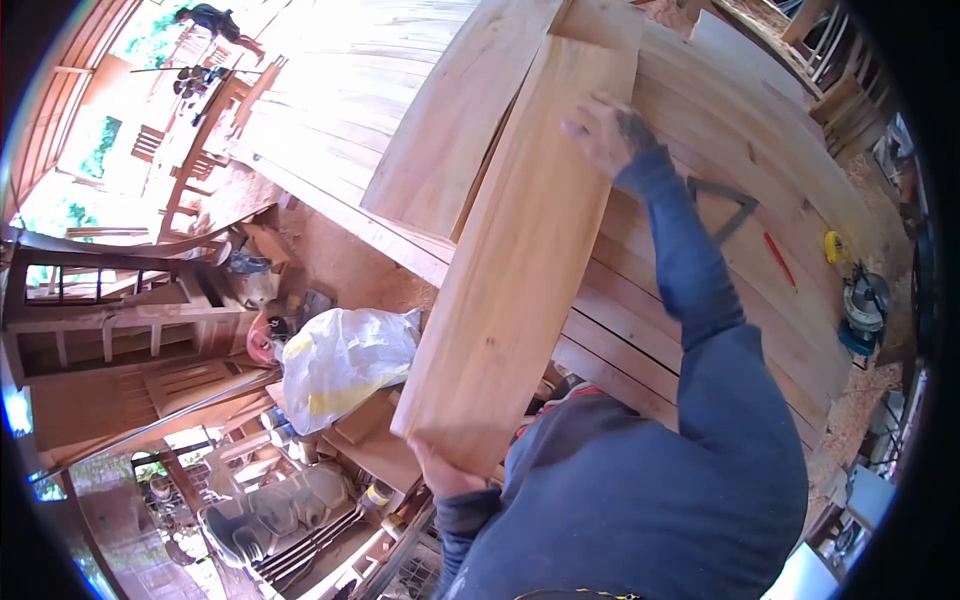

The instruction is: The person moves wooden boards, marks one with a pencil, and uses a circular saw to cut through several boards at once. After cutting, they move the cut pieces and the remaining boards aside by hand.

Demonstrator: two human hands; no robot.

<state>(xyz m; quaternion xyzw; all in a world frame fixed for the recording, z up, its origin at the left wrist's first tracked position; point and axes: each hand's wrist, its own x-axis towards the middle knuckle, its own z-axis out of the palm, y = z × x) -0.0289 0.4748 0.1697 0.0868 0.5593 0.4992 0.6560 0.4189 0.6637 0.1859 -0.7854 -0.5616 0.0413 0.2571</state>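
Note:
A long pale wooden board (500,270) runs lengthwise in front of me, its near end jutting past the edge of the planked table. My left hand (447,472) grips that near end at its lower corner, with the fingers hidden beneath the wood. Farther up, my right hand (608,138) is over the board's right edge, fingers stretched out and slightly apart. A second wide board (460,110) lies alongside on the left, a narrow dark gap between the two.
To the right on the planks (690,230) are a metal square (735,208), a red pencil (780,262), a yellow tape measure (833,247) and a circular saw (865,305). A white sack (345,360) and wooden furniture stand at left. Another person (222,25) is far off, upper left.

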